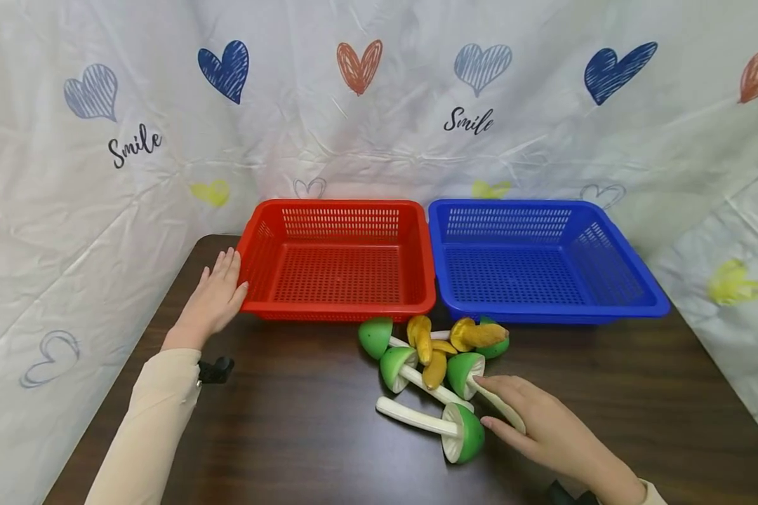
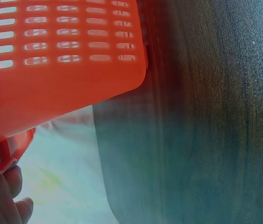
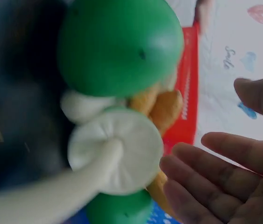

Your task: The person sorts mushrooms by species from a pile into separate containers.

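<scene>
Soft, even light in the head view — hazier, blurrier pictures at the wrists.
The pale cloth [image 1: 398,84] is bright, with faint shading in its creases, and the dark table [image 1: 278,421] carries a milky sheen toward the lower middle. In the left wrist view, the red basket [image 2: 66,88] glows against teal-tinted haze, with grainy glare at upper right. The right wrist view is dim at left — the green cap [image 3: 117,51] bears a whitish highlight, the white stem [image 3: 52,196] is out of focus.
</scene>
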Available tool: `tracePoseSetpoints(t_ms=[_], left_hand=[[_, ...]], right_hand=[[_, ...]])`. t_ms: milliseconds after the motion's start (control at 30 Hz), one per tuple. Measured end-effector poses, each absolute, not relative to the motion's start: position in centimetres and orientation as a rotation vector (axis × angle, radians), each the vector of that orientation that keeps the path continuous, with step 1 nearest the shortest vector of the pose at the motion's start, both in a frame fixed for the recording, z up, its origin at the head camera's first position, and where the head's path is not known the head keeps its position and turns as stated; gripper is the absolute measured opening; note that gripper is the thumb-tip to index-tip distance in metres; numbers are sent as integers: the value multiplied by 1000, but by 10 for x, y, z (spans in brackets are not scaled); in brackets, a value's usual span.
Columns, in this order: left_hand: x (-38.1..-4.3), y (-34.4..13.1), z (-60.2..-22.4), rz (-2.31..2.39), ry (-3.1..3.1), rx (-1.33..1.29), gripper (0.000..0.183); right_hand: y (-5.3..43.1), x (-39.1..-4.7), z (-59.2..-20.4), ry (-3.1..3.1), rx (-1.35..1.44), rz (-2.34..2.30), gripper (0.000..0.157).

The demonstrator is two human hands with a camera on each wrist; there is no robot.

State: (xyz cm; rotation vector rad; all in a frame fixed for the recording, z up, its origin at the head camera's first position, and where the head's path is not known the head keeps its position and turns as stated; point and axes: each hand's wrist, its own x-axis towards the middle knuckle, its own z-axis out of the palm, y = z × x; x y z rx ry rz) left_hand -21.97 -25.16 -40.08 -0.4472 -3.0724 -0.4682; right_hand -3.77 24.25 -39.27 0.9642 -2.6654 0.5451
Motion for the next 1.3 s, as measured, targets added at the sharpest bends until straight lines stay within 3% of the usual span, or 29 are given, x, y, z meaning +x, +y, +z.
tracePoseSetpoints(t_ms=[600,933,1300], left_hand=[[-225,-252,-401,-410,-3061,-462,65],[-226,-251,-401,-387,-3064,-465,65],[-222,-253,-402,-392,-3065,-445,66]], right_hand=[[230,-34,-416,-2707,1016,559,51],[226,-32,-423,-2774,1043,597,60],[223,-35,-429,-2734,1032,681,56]])
